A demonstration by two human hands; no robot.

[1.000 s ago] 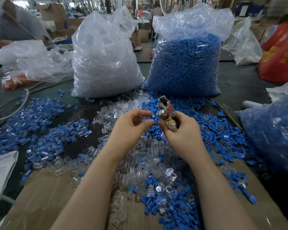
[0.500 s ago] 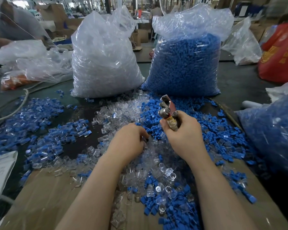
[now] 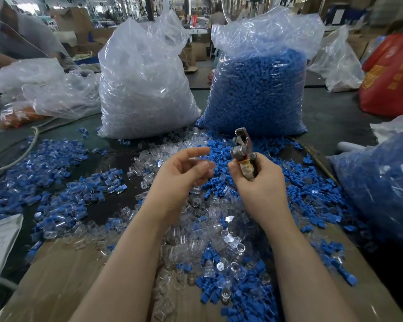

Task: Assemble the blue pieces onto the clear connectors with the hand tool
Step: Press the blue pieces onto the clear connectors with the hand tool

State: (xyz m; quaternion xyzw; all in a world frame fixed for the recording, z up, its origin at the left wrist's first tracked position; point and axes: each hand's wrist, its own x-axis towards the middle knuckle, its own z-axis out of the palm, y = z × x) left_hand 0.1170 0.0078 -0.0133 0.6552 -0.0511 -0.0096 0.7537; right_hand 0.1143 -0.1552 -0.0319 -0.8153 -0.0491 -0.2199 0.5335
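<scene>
My right hand (image 3: 263,189) grips the wrapped handle of the metal hand tool (image 3: 242,147), whose jaws point up and away. Just to its left, my left hand (image 3: 179,173) is raised above the heap with its fingers blurred; a clear connector (image 3: 208,164) seems pinched at its fingertips. Loose clear connectors (image 3: 196,240) are heaped under and in front of both hands. Loose blue pieces (image 3: 300,194) spread to the right and toward me. To the left lies a spread of joined blue-and-clear pieces (image 3: 63,205).
A tall bag of clear connectors (image 3: 144,84) and a tall bag of blue pieces (image 3: 258,94) stand behind the heap. Another blue-filled bag (image 3: 382,182) sits right, a red bag (image 3: 391,77) beyond it. Cardboard (image 3: 56,287) covers the near table. A cable (image 3: 21,152) and another person (image 3: 9,38) are left.
My left hand dipped into the clear heap and has come back up beside the tool. My right hand and the tool have barely moved.
</scene>
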